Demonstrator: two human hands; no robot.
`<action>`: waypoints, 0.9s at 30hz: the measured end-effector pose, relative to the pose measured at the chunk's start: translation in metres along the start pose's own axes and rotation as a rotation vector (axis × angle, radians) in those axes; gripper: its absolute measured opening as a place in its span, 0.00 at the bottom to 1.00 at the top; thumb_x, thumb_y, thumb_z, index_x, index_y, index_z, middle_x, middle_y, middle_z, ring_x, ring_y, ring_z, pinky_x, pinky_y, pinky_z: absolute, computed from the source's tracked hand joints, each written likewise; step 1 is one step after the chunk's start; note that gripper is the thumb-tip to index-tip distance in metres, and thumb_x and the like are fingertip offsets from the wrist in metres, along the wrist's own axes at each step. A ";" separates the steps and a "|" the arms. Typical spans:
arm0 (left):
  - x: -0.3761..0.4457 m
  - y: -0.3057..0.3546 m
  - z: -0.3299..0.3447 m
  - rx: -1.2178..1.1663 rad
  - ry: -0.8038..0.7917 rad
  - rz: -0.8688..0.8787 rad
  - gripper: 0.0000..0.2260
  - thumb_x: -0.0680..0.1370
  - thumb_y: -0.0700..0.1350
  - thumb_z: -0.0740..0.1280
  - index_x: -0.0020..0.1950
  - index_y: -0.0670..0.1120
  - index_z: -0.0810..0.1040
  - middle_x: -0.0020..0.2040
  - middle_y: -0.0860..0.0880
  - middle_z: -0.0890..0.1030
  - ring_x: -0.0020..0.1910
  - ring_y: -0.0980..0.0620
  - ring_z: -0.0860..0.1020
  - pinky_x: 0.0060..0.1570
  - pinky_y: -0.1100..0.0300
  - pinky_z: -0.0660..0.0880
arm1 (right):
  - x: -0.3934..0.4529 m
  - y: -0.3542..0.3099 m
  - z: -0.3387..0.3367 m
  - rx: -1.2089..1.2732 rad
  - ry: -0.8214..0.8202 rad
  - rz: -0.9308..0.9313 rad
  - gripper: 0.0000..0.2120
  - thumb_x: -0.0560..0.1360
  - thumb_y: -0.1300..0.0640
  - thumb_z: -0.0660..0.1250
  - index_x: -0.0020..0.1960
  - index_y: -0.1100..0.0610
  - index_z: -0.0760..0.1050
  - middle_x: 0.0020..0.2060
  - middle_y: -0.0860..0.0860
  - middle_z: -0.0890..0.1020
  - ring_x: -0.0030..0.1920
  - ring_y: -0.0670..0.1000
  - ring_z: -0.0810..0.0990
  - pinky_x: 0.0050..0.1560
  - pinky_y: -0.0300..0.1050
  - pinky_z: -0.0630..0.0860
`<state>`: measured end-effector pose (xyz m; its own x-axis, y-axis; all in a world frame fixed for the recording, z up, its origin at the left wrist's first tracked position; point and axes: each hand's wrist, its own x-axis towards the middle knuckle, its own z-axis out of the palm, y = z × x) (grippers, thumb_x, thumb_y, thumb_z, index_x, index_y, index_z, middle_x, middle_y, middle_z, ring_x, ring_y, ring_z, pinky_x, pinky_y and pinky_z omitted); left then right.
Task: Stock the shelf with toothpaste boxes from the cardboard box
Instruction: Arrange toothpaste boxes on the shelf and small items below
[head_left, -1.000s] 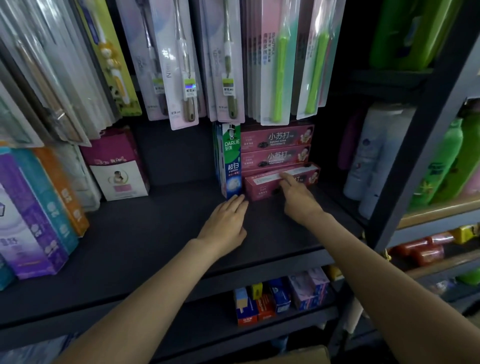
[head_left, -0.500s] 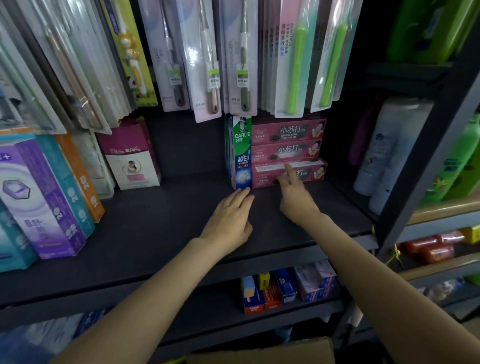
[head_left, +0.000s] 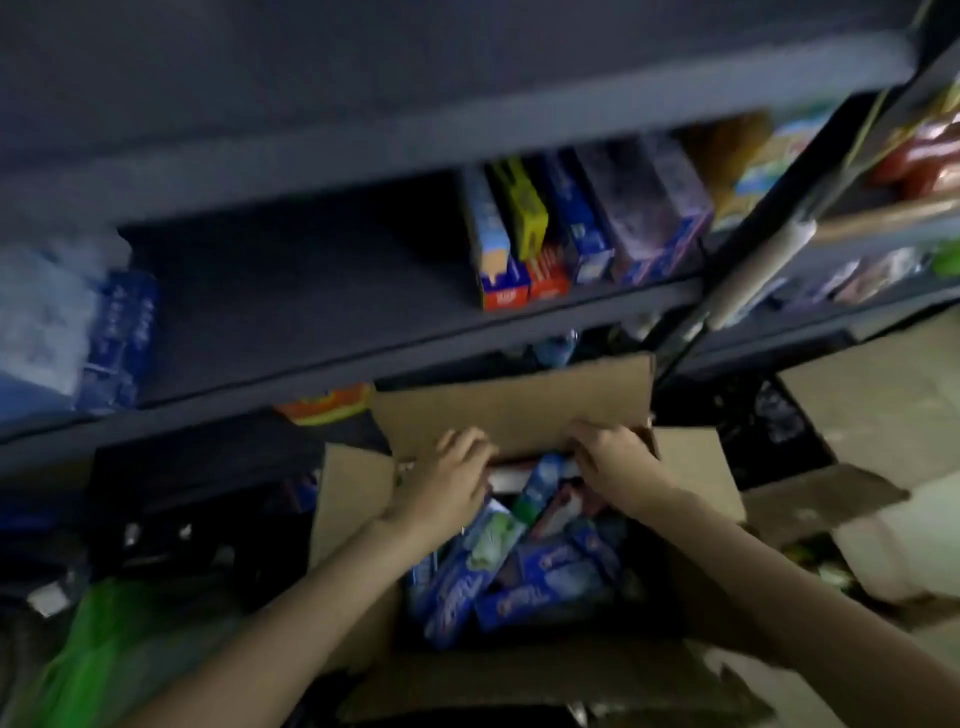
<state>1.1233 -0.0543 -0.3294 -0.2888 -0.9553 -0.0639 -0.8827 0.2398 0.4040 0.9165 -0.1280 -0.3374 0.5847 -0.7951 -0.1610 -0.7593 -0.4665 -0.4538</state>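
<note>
Reaching into an open cardboard box (head_left: 511, 410) below the shelf (head_left: 332, 306), a left hand (head_left: 447, 483) and right hand (head_left: 615, 467) curl among blue toothpaste boxes (head_left: 530, 577); whether either grip holds one cannot be told. Motion blur leaves the lettering unreadable.

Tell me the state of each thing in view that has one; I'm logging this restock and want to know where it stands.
Cardboard box: open, flaps folded out, on the floor below the shelves.
Toothpaste boxes: jumbled inside the box, lying at angles.
Left hand: down in the box among the packs; grip too blurred to tell.
Right hand: in the box at the far flap; grip unclear.
Lower shelf: partly stocked, boxes upright at its right end.
</note>
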 end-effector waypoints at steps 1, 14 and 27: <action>-0.002 -0.006 0.021 -0.006 -0.034 -0.021 0.15 0.69 0.43 0.55 0.48 0.42 0.78 0.47 0.45 0.78 0.44 0.44 0.78 0.45 0.55 0.73 | -0.001 0.019 0.029 0.020 -0.123 0.144 0.13 0.71 0.66 0.60 0.53 0.61 0.78 0.49 0.60 0.82 0.49 0.58 0.82 0.45 0.42 0.76; 0.012 -0.039 0.180 -0.027 -0.330 -0.172 0.14 0.77 0.38 0.58 0.62 0.40 0.71 0.61 0.44 0.71 0.61 0.45 0.67 0.59 0.53 0.65 | 0.036 0.119 0.205 0.021 -0.677 0.555 0.24 0.77 0.65 0.60 0.72 0.62 0.62 0.62 0.61 0.75 0.53 0.56 0.76 0.46 0.45 0.72; -0.002 -0.027 0.124 -0.195 -0.302 -0.256 0.15 0.76 0.39 0.62 0.63 0.41 0.70 0.60 0.45 0.69 0.58 0.46 0.72 0.55 0.56 0.67 | 0.014 0.070 0.137 0.203 -0.173 0.593 0.23 0.71 0.58 0.68 0.65 0.58 0.70 0.62 0.62 0.67 0.59 0.63 0.72 0.58 0.47 0.73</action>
<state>1.1019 -0.0374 -0.4530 -0.1908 -0.8794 -0.4362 -0.8617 -0.0629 0.5036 0.9105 -0.1186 -0.4916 0.1337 -0.8135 -0.5660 -0.9083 0.1279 -0.3983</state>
